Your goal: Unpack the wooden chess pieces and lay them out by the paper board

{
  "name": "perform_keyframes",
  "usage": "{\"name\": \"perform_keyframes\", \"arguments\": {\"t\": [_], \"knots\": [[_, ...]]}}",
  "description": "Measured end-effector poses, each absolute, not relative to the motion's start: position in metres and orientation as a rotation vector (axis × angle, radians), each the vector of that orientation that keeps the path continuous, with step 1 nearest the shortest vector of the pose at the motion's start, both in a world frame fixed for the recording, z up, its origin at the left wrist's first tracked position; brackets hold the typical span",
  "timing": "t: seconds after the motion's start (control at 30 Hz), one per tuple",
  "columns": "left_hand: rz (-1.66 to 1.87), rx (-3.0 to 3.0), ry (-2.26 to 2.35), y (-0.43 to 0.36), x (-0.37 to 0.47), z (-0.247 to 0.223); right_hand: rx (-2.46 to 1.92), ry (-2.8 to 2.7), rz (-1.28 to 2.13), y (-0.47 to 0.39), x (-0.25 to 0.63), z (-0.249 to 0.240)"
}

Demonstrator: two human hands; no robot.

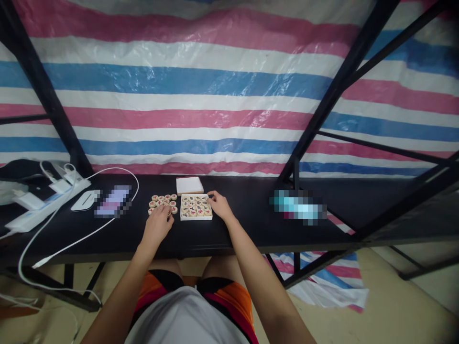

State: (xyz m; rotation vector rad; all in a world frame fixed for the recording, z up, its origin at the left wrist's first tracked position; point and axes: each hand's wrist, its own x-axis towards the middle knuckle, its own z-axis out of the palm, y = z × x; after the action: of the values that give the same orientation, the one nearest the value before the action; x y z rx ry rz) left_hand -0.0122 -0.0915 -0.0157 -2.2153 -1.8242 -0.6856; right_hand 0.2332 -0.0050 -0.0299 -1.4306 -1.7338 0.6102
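My left hand (pixel 158 223) reaches from the front onto a group of round xiangqi pieces (pixel 161 198) with red characters. Its fingers curl down over the nearest pieces, thumb and fingertips close together around one; the fingers partly hide it. To the right, a small white box (pixel 196 218) lies on the desk, filled with rows of xiangqi pieces, most with dark characters and some red in the front row. My right hand (pixel 220 205) grips the box's right rim with thumb and fingertips. Just behind the box lies its white lid (pixel 189 185).
A black desk (pixel 247 224) runs across the view. On the left are a white power strip (pixel 34 210) with chargers and cables, a white flat object (pixel 84 200) and a blurred phone (pixel 113 201). A blurred turquoise object (pixel 299 206) lies right. Black metal posts (pixel 315 114) stand before a striped sheet (pixel 197 81).
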Motion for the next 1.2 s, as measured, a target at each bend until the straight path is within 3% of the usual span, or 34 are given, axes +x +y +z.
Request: {"name": "perform_keyframes", "arguments": {"t": [0.3, 1.2], "knots": [[-1.228, -2.485, -1.403, -0.089, -0.009, -0.018, -1.444, -1.736, 0.602, -0.004, 0.233, -0.031], [-1.072, -2.731, -1.365, -0.098, -0.001, -0.007, -1.428, -1.753, 0.591, -0.003, 0.234, -0.033]]}}
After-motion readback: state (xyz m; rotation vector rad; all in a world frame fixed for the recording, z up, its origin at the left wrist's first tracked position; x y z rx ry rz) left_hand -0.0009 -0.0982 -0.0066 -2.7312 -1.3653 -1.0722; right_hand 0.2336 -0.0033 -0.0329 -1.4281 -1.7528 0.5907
